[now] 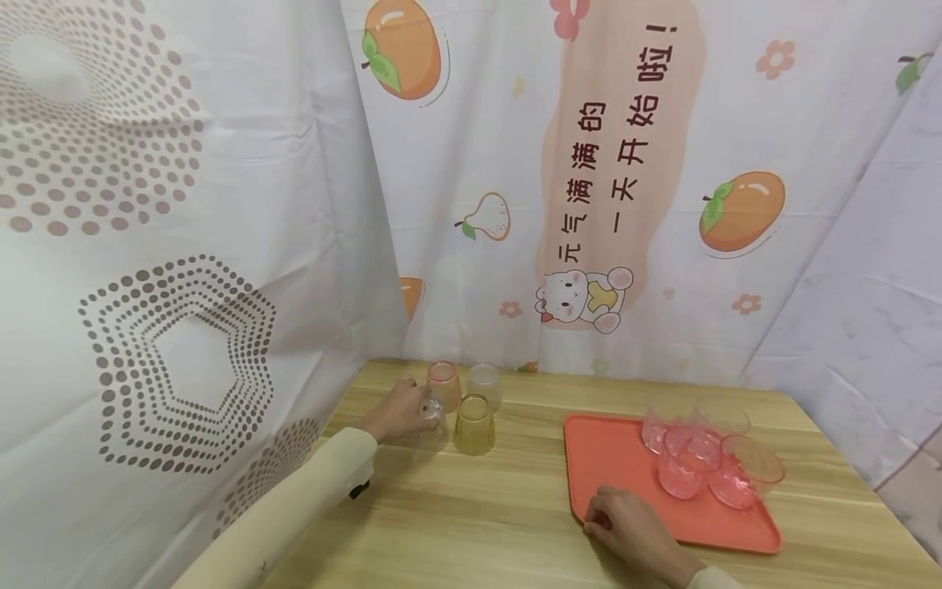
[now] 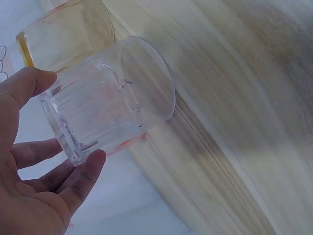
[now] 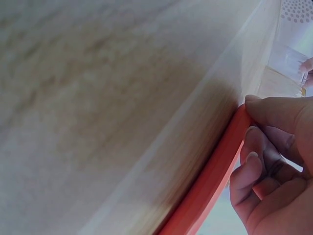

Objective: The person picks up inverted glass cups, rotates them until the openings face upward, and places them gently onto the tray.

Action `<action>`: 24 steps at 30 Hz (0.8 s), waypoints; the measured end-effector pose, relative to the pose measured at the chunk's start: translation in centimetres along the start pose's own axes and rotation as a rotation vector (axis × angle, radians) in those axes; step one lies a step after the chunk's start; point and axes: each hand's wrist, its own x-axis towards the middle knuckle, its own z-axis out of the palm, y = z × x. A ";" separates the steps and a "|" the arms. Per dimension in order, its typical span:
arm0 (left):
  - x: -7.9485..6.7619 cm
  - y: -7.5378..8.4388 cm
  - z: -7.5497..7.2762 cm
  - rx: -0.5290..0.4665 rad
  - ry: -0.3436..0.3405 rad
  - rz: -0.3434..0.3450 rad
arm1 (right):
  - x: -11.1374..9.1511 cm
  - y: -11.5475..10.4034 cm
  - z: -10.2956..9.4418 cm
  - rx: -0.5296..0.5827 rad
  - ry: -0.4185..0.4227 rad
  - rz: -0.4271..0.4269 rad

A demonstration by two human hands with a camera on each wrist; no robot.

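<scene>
From the head view, the left hand [image 1: 401,409] grips a clear cup [image 1: 434,421] on the desk [image 1: 471,507], beside a yellow cup [image 1: 474,424]; the right hand [image 1: 625,523] rests on the orange tray [image 1: 611,458].

The left wrist view shows fingers [image 2: 29,83] curled round the cup [image 2: 110,98]: light, stiff, probably slippery, best held around its wall.

The right wrist view shows fingers [image 3: 274,112] pinching the tray's rim [image 3: 215,171].

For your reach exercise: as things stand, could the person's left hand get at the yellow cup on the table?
Probably yes: the yellow cup stands just beside the left hand, but that hand already grips a clear cup.
</scene>
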 end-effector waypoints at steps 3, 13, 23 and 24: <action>-0.3 0.2 0.0 0.003 -0.005 -0.002 | -0.1 0.0 0.1 -0.001 0.006 -0.006; -1.4 1.3 -0.5 0.030 0.004 0.026 | -0.2 0.1 0.2 0.005 -0.005 0.009; -2.5 1.5 -0.8 0.023 -0.025 0.036 | -0.1 0.0 0.0 0.002 0.001 -0.009; -2.6 1.6 -0.8 0.033 -0.032 0.045 | -0.2 -0.1 0.0 0.001 -0.001 -0.011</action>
